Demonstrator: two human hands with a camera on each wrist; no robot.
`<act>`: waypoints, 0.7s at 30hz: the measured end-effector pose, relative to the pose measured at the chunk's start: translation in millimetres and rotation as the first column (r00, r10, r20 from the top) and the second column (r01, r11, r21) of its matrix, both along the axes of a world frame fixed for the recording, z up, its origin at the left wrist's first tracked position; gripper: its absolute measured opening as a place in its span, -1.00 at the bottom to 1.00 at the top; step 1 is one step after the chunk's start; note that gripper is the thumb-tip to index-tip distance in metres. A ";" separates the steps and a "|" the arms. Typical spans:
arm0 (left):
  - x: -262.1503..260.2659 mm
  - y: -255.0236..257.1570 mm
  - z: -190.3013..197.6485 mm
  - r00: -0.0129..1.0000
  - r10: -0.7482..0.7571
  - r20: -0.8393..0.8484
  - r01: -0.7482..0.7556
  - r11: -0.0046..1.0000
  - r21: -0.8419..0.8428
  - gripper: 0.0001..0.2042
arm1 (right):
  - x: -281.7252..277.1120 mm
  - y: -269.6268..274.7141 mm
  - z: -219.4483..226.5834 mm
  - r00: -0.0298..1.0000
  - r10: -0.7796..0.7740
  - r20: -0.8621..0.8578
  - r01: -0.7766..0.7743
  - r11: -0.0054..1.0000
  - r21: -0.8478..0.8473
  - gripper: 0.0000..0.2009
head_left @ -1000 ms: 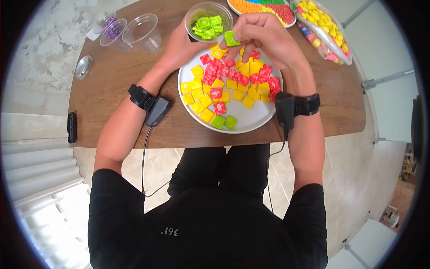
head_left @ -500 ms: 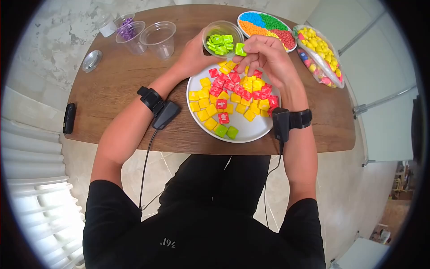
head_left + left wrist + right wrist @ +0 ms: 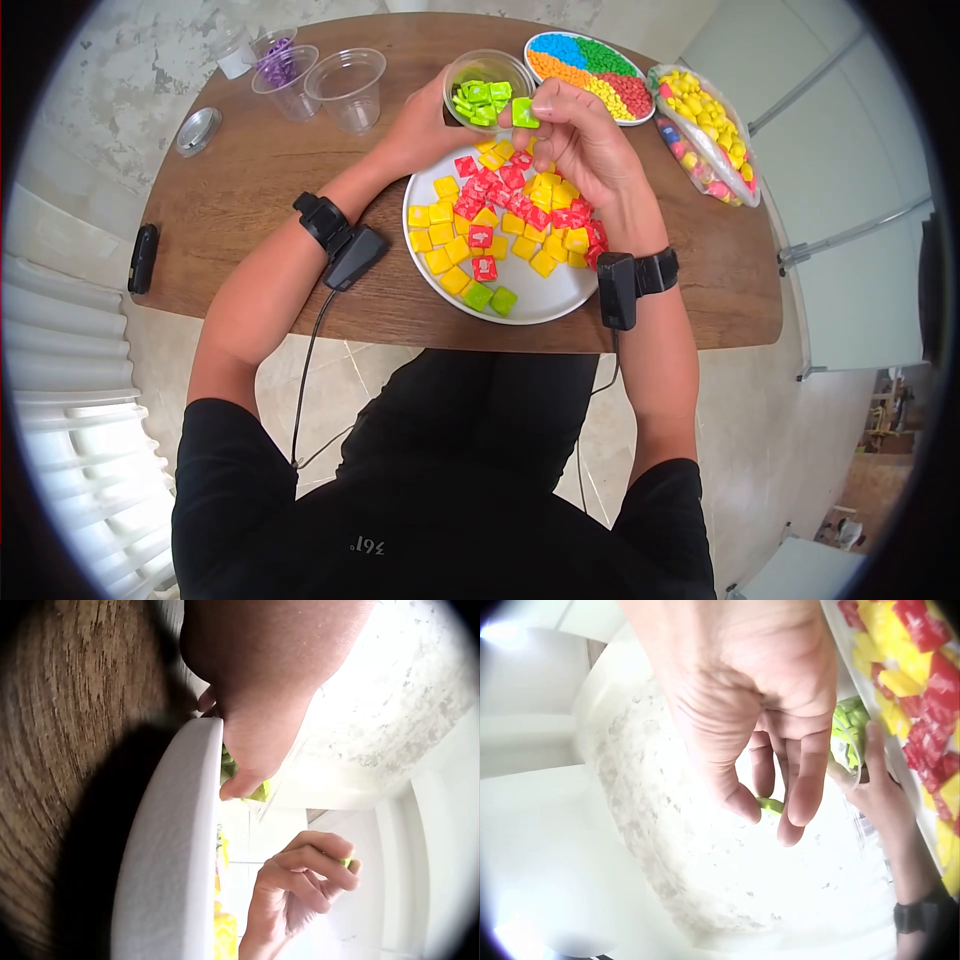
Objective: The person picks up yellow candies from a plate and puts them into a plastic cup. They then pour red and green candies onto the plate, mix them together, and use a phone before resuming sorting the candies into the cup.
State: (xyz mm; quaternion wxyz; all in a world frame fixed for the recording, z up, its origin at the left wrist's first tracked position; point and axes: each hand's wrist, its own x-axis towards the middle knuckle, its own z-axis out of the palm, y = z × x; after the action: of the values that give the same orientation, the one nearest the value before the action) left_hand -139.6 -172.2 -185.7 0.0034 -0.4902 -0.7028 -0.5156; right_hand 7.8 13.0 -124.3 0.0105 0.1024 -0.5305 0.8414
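My left hand (image 3: 425,130) grips a clear plastic cup (image 3: 487,52) at the plate's far edge. Green square wrapped candies (image 3: 482,98) lie inside the cup. Beside its near right rim, my right hand (image 3: 592,140) pinches one green candy (image 3: 524,112) between thumb and fingers. The right wrist view shows this candy (image 3: 770,805) edge-on at the fingertips. Under both hands, a round white plate (image 3: 562,300) carries many yellow candies (image 3: 440,212) and red candies (image 3: 480,237). Two green candies (image 3: 490,298) sit near its front edge.
Empty clear cup (image 3: 346,72) and a cup with purple pieces (image 3: 283,68) stand back left, near a round lid (image 3: 198,131). A sorted plate of small coloured pieces (image 3: 590,75) and a bag of yellow pieces (image 3: 705,125) lie back right. A black object (image 3: 144,258) is at the left edge.
The head view has shifted, showing more of the table's far side. My right hand has brought the pinched green candy slightly closer to the cup. My left hand keeps its grip.
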 end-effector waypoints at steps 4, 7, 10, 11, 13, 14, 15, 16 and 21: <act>2.7 -0.5 1.7 1.000 0.004 0.014 -0.004 1.000 0.020 -0.24 | -0.2 1.6 -1.1 0.999 0.035 0.024 -0.032 0.990 -0.138 -0.85; 1.5 0.0 -0.2 0.999 0.005 0.032 -0.005 1.000 0.025 -0.24 | -0.5 -1.3 -1.8 0.998 0.025 0.062 -0.014 0.983 -0.182 -0.85; 1.6 -0.8 -0.2 1.000 0.008 0.026 -0.008 1.000 0.016 -0.23 | 2.2 -7.4 -0.2 0.995 -0.019 0.095 0.037 0.981 -0.188 -0.86; 2.4 -0.8 -0.5 1.000 0.011 0.028 -0.011 1.000 0.015 -0.23 | 1.8 -8.4 0.1 0.994 -0.036 0.105 0.056 0.980 -0.191 -0.87; 2.4 -0.2 -0.8 0.999 0.008 0.032 -0.009 0.999 0.035 -0.23 | -1.4 -6.7 -3.8 0.998 -0.005 0.058 0.014 0.988 -0.153 -0.88; 2.1 0.2 -1.6 0.999 0.010 0.033 -0.011 0.999 0.035 -0.23 | -1.9 -6.2 -5.3 1.000 0.024 0.013 -0.022 0.993 -0.112 -0.89; 1.8 0.6 -2.0 1.000 0.015 0.028 -0.016 0.999 0.035 -0.22 | -1.7 -6.0 -5.5 1.000 0.026 0.014 -0.024 0.993 -0.112 -0.89; 1.6 0.7 -1.7 1.000 0.021 0.022 -0.022 0.999 0.036 -0.22 | -0.7 -6.8 -4.3 0.999 0.038 0.021 -0.036 0.996 -0.087 -0.90; 4.1 -1.9 3.6 0.999 0.021 0.045 -0.021 1.000 0.006 -0.22 | 7.7 -23.3 8.3 0.995 -0.078 0.062 0.070 0.990 0.122 -0.92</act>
State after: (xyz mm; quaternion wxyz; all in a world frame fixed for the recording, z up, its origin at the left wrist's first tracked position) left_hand -135.4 -174.1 -182.1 -0.0055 -0.4711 -0.7059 -0.5289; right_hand 15.5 -10.4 -116.0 0.0176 0.0549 -0.5835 0.8100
